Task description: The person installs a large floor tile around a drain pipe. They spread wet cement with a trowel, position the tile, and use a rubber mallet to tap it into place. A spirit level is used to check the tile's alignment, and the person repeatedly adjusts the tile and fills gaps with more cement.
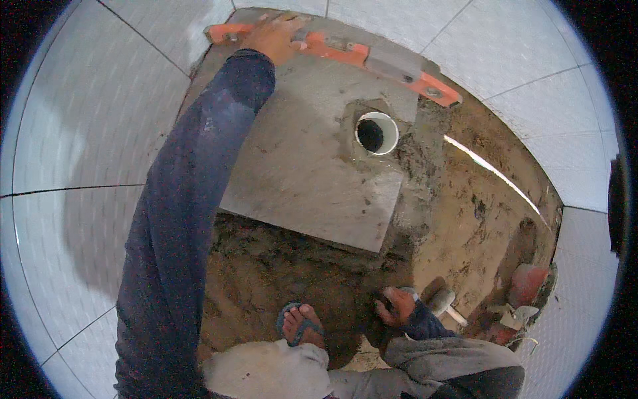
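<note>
White wall tiles [100,153] stand around me on the left, far and right sides. Below them is the brown, uneven floor [465,199], and on it lies a large grey floor tile [299,173]. The orange spirit level [339,50] lies across the far part of this tile, near the far wall; its right end reaches past the tile, toward the brown floor. A dirty red object [530,282], whose kind I cannot tell, is near the right wall. The mallet [442,302] with a pale handle lies just beside my right sleeve. My hands are well apart. The left hand [276,38] lies over the spirit level; I cannot tell if its fingers close around it. The right hand [397,306] is low, near the mallet, with bent fingers; I cannot tell whether it grips something. The round white pipe [389,136] opens within the tile's right part.
</note>
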The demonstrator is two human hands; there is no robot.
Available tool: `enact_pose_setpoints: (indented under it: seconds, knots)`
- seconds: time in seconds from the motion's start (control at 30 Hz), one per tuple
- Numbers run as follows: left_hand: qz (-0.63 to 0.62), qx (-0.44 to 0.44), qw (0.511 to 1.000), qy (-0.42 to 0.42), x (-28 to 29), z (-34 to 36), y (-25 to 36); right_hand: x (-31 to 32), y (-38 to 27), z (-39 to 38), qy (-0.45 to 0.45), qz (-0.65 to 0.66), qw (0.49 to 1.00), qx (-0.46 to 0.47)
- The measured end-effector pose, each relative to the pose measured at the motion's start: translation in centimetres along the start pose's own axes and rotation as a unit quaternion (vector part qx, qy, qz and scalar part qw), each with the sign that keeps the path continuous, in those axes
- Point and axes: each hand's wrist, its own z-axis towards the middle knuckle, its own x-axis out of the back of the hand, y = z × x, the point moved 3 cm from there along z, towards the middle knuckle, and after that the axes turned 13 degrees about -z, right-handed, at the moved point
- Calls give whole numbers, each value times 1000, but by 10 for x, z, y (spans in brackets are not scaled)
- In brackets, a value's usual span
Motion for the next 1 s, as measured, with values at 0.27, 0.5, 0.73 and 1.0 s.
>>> enact_pose_setpoints:
  seconds: [0.27, 0.5, 0.73, 1.0]
  knots:
    - [-157, 48, 986, -15, 28, 5, 45, 48, -13, 20, 49, 43, 986, -153]
    - [-343, 62, 933, 84, 116, -8, 223, 230, -41, 116, 407, 43, 906, -109]
    - [-465, 76, 881, 35, 139, 3, 437, 324, -41, 122, 596, 243, 761, -79]
    - [-405, -28, 908, -99, 89, -73, 456, 462, 131, -10, 560, -410, 679, -239]
